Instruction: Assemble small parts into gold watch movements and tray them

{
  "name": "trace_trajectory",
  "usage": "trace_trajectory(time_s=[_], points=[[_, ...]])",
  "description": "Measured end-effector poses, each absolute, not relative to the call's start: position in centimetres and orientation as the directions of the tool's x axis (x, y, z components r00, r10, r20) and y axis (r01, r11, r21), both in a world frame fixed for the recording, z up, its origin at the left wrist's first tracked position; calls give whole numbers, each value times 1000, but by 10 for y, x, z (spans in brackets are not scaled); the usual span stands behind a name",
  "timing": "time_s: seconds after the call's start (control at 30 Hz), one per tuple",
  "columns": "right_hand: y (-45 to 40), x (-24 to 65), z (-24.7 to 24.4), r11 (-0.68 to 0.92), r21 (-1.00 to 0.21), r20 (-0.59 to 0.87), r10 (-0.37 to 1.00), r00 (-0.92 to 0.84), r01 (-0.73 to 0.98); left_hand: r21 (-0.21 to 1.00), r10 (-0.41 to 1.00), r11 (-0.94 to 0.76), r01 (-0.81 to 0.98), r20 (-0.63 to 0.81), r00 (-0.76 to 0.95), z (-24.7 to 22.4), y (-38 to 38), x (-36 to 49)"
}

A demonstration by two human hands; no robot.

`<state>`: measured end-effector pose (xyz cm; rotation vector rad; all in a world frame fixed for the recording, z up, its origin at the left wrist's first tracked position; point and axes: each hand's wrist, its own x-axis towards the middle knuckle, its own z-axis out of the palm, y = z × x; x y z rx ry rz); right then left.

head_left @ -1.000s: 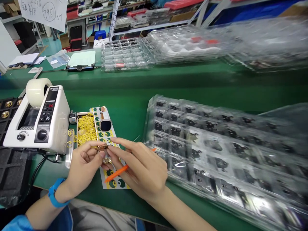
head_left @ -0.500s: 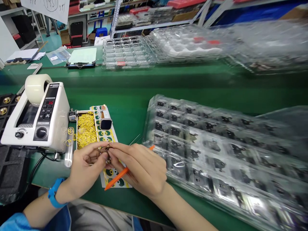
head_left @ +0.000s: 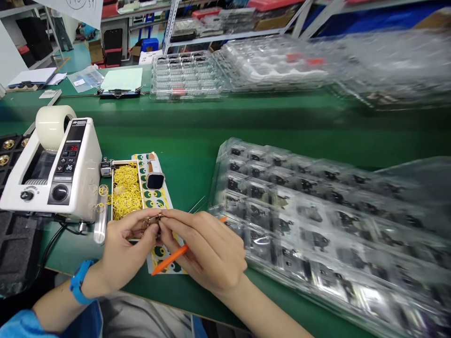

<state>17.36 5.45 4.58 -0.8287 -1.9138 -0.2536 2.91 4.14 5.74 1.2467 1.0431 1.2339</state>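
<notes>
Rose-gold metal piece [head_left: 153, 219] is pinched right between your left hand [head_left: 127, 238] and right hand [head_left: 207, 249], fingertips nearly closed on it, neither hand really nearer; your right also tucks an orange plastic pick [head_left: 172, 258] slanting down-left.

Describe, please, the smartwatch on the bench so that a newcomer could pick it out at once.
On the green bench, right of the white tape dispenser, lies a tray of yellow rings. Beside it, on a patterned card, rests the smartwatch, the only watch lying out, dark screen up.
</notes>
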Motion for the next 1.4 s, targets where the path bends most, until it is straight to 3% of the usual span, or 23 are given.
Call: trace_trajectory(time_s=[0.23,0.4,0.47,0.63,0.73,0.83,1.07,1.27,1.4], points=[[53,173,42,741,-176,870,425,-250,648,993,991,-75,-90,84,103,56,41,29],[53,170,42,721,-217,856,465,-228,657,977,991,89,-195,-67,117,54,45,28],[53,171,44,726,-303,823,526,-214,618,954,984,166,-250,-143,108,53,48,27],[52,184,57,631,-680,634,762,-134,374,925,971,237,-298,-220,91,55,55,23],[56,192,62,582,-739,506,812,-291,340,917,957,277,-288,-234,174,59,56,20],[59,192,62,622,-736,481,758,-441,267,937,956,260,-233,-215,200,63,55,19],[57,185,53,642,-709,487,745,-456,291,965,969,202,-168,-171,179,62,54,20],[56,187,58,514,-807,331,800,-500,290,961,964,214,-177,-180,194,61,55,18],[56,183,56,369,-898,262,886,-382,241,990,981,77,-117,-55,184,60,55,15]])
